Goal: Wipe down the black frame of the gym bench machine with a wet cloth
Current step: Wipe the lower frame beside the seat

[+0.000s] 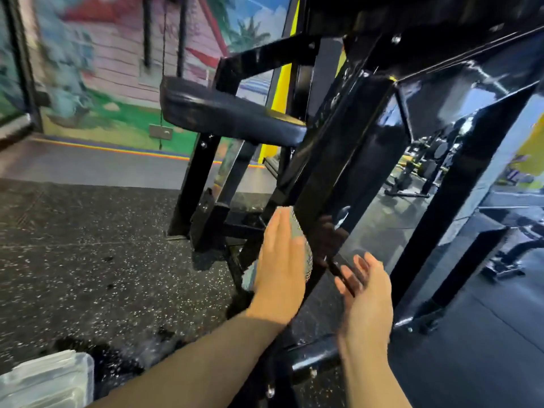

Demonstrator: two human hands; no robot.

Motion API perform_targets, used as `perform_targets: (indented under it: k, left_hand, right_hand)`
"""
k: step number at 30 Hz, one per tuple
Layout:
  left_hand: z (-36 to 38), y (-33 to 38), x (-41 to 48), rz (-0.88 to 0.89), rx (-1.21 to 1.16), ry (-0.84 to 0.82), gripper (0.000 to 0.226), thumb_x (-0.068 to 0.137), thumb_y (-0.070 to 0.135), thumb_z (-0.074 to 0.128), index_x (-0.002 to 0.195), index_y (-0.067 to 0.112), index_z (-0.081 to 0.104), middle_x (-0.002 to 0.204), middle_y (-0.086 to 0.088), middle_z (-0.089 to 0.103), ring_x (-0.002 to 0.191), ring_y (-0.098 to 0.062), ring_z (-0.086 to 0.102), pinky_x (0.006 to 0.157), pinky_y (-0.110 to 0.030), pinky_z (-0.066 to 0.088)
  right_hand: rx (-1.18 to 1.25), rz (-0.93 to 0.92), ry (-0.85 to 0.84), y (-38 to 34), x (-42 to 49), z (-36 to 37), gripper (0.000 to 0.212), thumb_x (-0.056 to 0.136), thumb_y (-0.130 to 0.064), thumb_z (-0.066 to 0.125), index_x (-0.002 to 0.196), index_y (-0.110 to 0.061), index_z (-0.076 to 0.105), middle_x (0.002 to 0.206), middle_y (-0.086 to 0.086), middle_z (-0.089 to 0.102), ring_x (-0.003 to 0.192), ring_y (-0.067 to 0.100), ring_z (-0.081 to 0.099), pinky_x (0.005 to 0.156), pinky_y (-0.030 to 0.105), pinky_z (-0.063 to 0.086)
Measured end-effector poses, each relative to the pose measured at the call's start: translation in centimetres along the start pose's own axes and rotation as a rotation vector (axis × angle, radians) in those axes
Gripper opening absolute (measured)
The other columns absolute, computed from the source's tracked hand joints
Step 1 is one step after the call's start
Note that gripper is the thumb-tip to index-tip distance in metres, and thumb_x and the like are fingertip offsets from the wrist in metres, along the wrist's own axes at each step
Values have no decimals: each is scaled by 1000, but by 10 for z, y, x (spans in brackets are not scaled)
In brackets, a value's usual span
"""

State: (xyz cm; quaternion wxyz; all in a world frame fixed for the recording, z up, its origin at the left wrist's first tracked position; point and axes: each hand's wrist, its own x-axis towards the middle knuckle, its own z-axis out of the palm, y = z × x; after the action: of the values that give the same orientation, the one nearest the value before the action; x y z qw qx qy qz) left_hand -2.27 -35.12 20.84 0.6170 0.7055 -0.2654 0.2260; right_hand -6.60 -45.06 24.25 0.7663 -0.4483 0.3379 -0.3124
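Flat left hand (279, 254) presses grey waffle-textured cloth (300, 245) against glossy black frame (332, 160).
Right hand (365, 293) at 4 o'clock, fingers relaxed, holding nothing; open speckled rubber floor (88, 245) at 9 o'clock.

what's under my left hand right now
A grey cloth, pressed flat by the left hand against the black frame. The hand covers most of the cloth; only its edges show.

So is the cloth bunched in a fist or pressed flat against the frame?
Pressed flat: the left hand lies with straight fingers over the cloth, holding it against the black frame.
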Motion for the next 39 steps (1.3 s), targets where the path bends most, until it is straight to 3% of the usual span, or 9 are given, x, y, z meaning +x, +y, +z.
perform_targets:
  k: [3, 10, 13, 16, 22, 27, 31, 34, 39]
  left_hand:
    - [-1, 35, 26, 80, -127, -34, 49, 95, 18, 32, 140, 26, 14, 148, 16, 15, 136, 11, 11, 109, -4, 6]
    - [-43, 91, 66, 76, -307, -41, 43, 90, -2, 54, 110, 35, 50, 106, 28, 54, 97, 23, 49, 79, 4, 33]
    - [-51, 107, 79, 11, -393, -214, 30, 84, 2, 63, 98, 28, 58, 92, 17, 64, 83, 11, 59, 70, -3, 41]
    - [-41, 119, 75, -145, -557, -411, 23, 82, -1, 64, 95, 18, 68, 90, 5, 72, 82, -5, 66, 72, -15, 51]
    - [-29, 109, 63, -601, -823, -598, 26, 91, 11, 49, 108, 7, 68, 103, -10, 72, 95, -17, 69, 85, -27, 55]
    - [-43, 98, 68, -317, -583, -252, 30, 96, 8, 38, 92, 15, 67, 82, -1, 74, 77, -10, 69, 68, -25, 56]
    - [-42, 78, 78, -31, -254, 19, 27, 97, 17, 39, 102, 30, 62, 94, 20, 65, 88, 5, 56, 83, -26, 46]
    - [-30, 52, 82, -264, -444, -245, 34, 100, 35, 37, 131, 33, 51, 129, 19, 55, 121, 3, 47, 110, -31, 33]
    - [-28, 38, 75, -375, -590, -432, 35, 102, 32, 35, 127, 23, 57, 119, 5, 66, 111, -6, 61, 94, -24, 48]
  right_hand:
    - [-4, -262, -79, -9, -16, 7, 25, 102, -15, 35, 90, -20, 56, 104, 0, 58, 90, 19, 58, 73, 30, 48]
    - [-53, -779, -238, -40, -58, 27, 20, 98, -24, 48, 112, -37, 54, 101, -33, 60, 104, -5, 57, 93, 22, 45]
    - [-63, -940, -319, -45, -67, 32, 44, 83, -42, 51, 126, -43, 43, 131, -29, 48, 125, -8, 43, 99, 10, 36]
    - [-101, -1007, -401, -44, -69, 39, 60, 81, -47, 50, 136, -47, 27, 151, -27, 26, 138, -6, 25, 114, 28, 27]
    - [-71, -853, -127, -27, -49, 31, 35, 94, -42, 54, 120, -61, 41, 143, -18, 44, 130, 1, 43, 107, 37, 41]
    - [9, -887, 128, -52, -22, 35, 36, 101, -14, 44, 127, -37, 49, 136, -19, 49, 120, -13, 43, 95, 0, 34]
    - [-151, -1116, 30, -59, -10, 73, 47, 103, -29, 29, 149, -22, 22, 156, -8, 22, 144, 4, 18, 119, 26, 16]
    - [-376, -1304, 43, -40, 1, 86, 59, 101, -43, 24, 148, -15, 3, 157, -1, 0, 149, 21, -3, 121, 37, 1]
    - [-495, -1293, -60, 55, 14, 46, 57, 102, -38, 23, 148, -43, -11, 159, -14, -12, 148, 26, -6, 120, 41, -2]
